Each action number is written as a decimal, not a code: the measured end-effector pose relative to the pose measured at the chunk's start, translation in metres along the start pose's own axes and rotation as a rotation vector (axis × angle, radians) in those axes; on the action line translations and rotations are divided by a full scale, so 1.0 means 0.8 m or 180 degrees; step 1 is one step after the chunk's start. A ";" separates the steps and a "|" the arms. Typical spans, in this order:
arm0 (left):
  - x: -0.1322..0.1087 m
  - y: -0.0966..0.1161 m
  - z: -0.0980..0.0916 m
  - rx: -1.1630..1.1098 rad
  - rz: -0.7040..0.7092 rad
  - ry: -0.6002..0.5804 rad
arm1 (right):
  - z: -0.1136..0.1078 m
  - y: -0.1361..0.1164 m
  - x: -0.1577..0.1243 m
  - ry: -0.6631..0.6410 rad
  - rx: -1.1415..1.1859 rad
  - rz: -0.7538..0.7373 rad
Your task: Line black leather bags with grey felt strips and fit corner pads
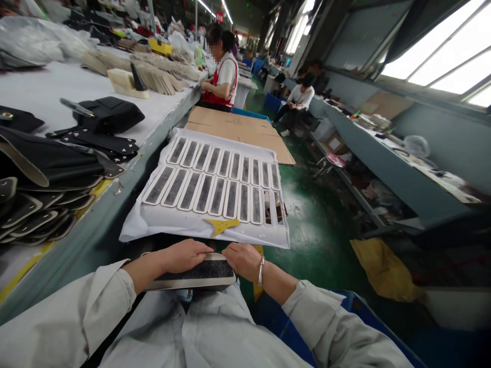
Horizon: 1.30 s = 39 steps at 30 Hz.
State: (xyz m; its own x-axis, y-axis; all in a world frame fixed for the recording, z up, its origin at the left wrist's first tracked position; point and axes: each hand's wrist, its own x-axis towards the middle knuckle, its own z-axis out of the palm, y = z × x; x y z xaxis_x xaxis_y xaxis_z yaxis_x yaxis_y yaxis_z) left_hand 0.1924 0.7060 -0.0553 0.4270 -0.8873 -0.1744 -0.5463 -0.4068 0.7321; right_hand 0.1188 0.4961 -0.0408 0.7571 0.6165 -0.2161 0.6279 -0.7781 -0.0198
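A long dark grey panel with a pale border point(209, 269) lies across my lap, close to my body. My left hand point(187, 254) is closed over its far edge, the fingers bent and their tips partly hidden. At the panel's right end, my right hand point(242, 259) grips the far corner, a silver bracelet at its wrist. Just beyond both hands, a white cloth-covered board point(172, 227) carries two rows of similar grey pieces with pale borders point(209, 194). A yellow pointed piece point(222, 226) lies on the board's near edge.
On the left, a long table point(161, 110) holds black leather parts point(109, 115) and stacked black pieces point(38, 209). Behind the board lies cardboard point(233, 125). A co-worker point(226, 76) stands beyond it; another person point(301, 97) sits farther back. A blue bin point(291, 332) is at my right.
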 end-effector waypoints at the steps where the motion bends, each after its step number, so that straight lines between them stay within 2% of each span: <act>1: 0.001 -0.002 0.001 -0.0278 -0.0110 0.0072 | 0.001 0.000 0.000 -0.0026 -0.0037 -0.0021; 4: 0.009 -0.009 0.007 -0.0875 -0.0538 0.0251 | 0.004 0.000 -0.001 -0.0043 -0.0023 -0.0033; 6: 0.015 -0.011 0.010 -0.0904 -0.0680 0.0262 | 0.006 0.002 -0.001 -0.0038 0.0021 -0.0054; 14: 0.027 0.013 -0.002 -0.0368 -0.0558 0.0136 | -0.007 -0.001 -0.001 -0.0291 -0.0128 -0.0136; 21: 0.030 0.016 -0.001 -0.0185 -0.0494 0.0179 | -0.025 -0.017 0.001 -0.0367 -0.0339 -0.0227; 25: 0.029 0.016 -0.001 -0.0194 -0.0570 0.0200 | -0.044 -0.001 0.030 -0.0696 0.0372 0.0501; 27: 0.028 0.014 -0.001 -0.0257 -0.0617 0.0176 | -0.043 0.014 0.047 -0.0846 0.0693 0.0679; 30: 0.026 0.004 -0.002 -0.0467 -0.0642 0.0076 | -0.029 0.033 0.061 -0.1096 0.1253 0.0725; 34: 0.016 -0.027 -0.017 -0.0856 -0.0666 -0.0192 | -0.011 0.052 0.063 -0.1280 0.1924 0.0930; 39: -0.004 -0.060 -0.042 -0.1130 -0.0816 -0.0501 | -0.001 0.063 0.077 -0.1218 0.2551 0.0576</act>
State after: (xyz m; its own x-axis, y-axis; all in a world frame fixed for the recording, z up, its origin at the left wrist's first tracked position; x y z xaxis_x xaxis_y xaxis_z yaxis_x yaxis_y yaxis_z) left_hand 0.2413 0.7357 -0.0680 0.3863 -0.8013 -0.4569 -0.1453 -0.5420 0.8277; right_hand 0.1971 0.4950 -0.0539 0.6306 0.5058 -0.5887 0.0832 -0.7982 -0.5966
